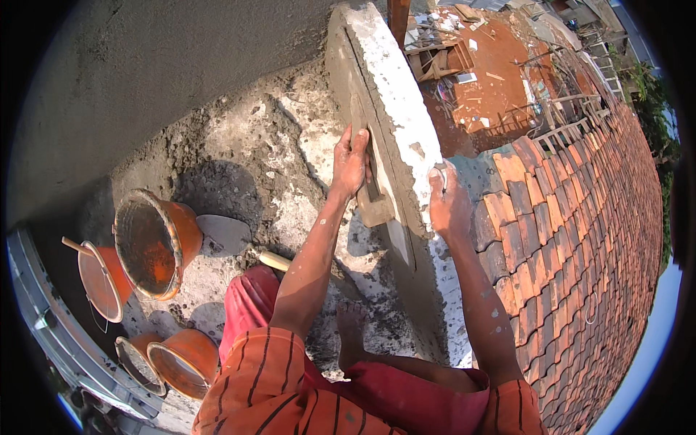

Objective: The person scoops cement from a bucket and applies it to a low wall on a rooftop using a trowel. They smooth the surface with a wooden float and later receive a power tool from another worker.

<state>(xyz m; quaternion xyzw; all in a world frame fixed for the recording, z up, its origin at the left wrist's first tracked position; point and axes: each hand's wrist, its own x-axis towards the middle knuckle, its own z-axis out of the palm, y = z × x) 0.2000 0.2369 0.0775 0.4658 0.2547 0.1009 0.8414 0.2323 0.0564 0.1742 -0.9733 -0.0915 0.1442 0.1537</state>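
My left hand (351,161) presses a wooden float (368,174) flat against the inner face of a low concrete parapet wall (395,94) coated with wet grey plaster. My right hand (449,206) rests on the white top edge of the same wall, fingers curled around a small pale object I cannot identify. I am crouched beside the wall, one bare foot (351,330) on the rough floor, red trousers and striped orange sleeves in view.
A steel trowel (228,233) with a wooden handle lies on the mortar-strewn floor. Several orange buckets (156,243) stand at the left by a metal rail (51,319). Beyond the wall a clay-tiled roof (580,246) slopes away, with a debris-covered rooftop (493,72) farther off.
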